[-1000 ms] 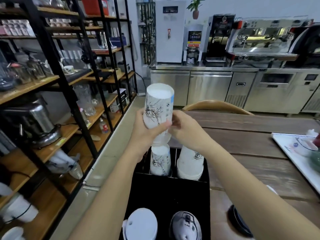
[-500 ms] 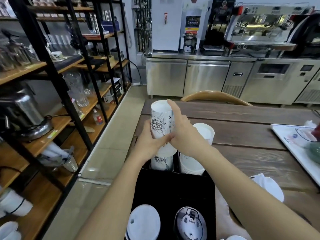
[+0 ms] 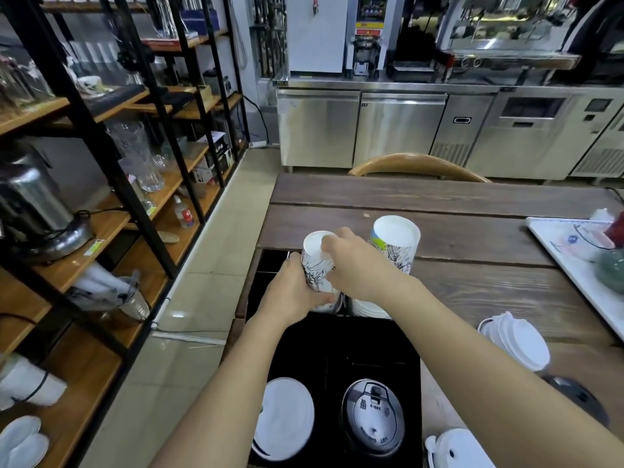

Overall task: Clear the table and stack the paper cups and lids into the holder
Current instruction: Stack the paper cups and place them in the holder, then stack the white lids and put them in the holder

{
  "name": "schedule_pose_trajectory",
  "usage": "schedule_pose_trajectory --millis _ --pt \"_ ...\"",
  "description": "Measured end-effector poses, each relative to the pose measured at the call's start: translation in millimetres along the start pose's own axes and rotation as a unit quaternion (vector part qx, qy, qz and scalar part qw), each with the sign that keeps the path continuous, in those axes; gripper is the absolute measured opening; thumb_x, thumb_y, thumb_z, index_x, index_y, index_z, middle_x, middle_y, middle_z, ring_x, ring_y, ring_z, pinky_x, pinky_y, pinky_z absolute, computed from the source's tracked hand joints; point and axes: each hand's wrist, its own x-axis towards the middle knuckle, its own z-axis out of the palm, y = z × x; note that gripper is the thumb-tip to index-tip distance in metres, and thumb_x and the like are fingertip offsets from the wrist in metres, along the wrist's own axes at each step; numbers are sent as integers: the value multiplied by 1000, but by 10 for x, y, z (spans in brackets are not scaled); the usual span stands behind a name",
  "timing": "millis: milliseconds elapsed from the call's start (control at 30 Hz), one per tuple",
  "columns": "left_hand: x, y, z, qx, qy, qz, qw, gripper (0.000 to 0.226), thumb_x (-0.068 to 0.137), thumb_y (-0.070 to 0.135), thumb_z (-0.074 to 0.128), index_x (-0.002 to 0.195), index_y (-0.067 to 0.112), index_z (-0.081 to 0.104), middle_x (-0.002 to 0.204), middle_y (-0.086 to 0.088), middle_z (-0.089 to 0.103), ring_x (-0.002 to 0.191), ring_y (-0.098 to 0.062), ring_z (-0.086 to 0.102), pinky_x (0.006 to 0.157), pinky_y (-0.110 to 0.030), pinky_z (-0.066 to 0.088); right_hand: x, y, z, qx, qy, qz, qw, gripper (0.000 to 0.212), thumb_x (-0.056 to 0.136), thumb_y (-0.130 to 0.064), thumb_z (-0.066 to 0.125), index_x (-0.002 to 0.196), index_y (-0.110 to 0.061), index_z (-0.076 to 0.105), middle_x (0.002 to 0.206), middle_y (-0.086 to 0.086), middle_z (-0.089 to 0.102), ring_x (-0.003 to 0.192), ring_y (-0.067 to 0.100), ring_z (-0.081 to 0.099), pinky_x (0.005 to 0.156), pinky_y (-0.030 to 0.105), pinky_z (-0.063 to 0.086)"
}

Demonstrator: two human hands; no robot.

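A black cup-and-lid holder (image 3: 337,346) stands at the table's near left corner. Both hands hold an upside-down stack of printed paper cups (image 3: 315,265) in the holder's far left slot: my left hand (image 3: 293,295) wraps its side and my right hand (image 3: 354,265) presses on its top and right side. A taller stack of printed cups (image 3: 396,243) fills the far right slot. The near slots hold white lids (image 3: 287,417) and black lids (image 3: 373,420).
Loose white lids (image 3: 516,342) lie on the wooden table (image 3: 472,231) to the right, more white lids (image 3: 456,449) and a black lid (image 3: 580,396) near the front. A white tray (image 3: 574,265) sits at the far right. Shelving (image 3: 101,163) stands across the aisle on the left.
The cup stack in my hands has come down from well above the holder into the far left slot. My view has tilted downwards.
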Motion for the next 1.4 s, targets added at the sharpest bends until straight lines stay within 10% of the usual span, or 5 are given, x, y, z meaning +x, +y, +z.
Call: schedule_pose_trajectory --millis 267,433,533,900,1400 --pt "-150 33 -28 -107 18 42 993 112 62 32 84 146 33 10 147 9 26 137 -11 28 112 -38 31 -190 31 -31 -13 32 -64 997 65 85 -15 60 142 -12 29 156 17 11 143 31 11 110 40 25" --pt "-324 420 -94 -187 125 154 962 78 84 20 67 145 28 20 145 13 26 132 1 22 99 -5 22 -386 120 -300 28 229 -118 966 61 83 -23 64 138 -9 41 145 16 39 131 36 38 100 45 32" --pt "-389 740 36 -159 136 230 951 68 84 26 63 139 35 23 138 27 26 133 3 25 106 -12 21 -527 333 -403 41 300 -92 949 65 84 -40 58 141 -15 37 141 7 44 128 26 43 97 39 31" --pt "-544 1548 1304 -46 37 327 943 61 89 25 54 145 19 32 150 2 36 139 -7 29 112 -17 23 -1201 1793 -214 173 296 127 931 77 87 -41 59 148 -21 17 145 5 39 135 21 35 109 41 28" --pt "-74 1348 2902 71 -207 -58 974 70 94 41 47 147 5 21 155 -17 29 142 -32 27 111 -36 25 -1620 3334 915 283 56 355 889 74 85 -45 58 140 -7 27 141 14 46 130 32 43 103 41 34"
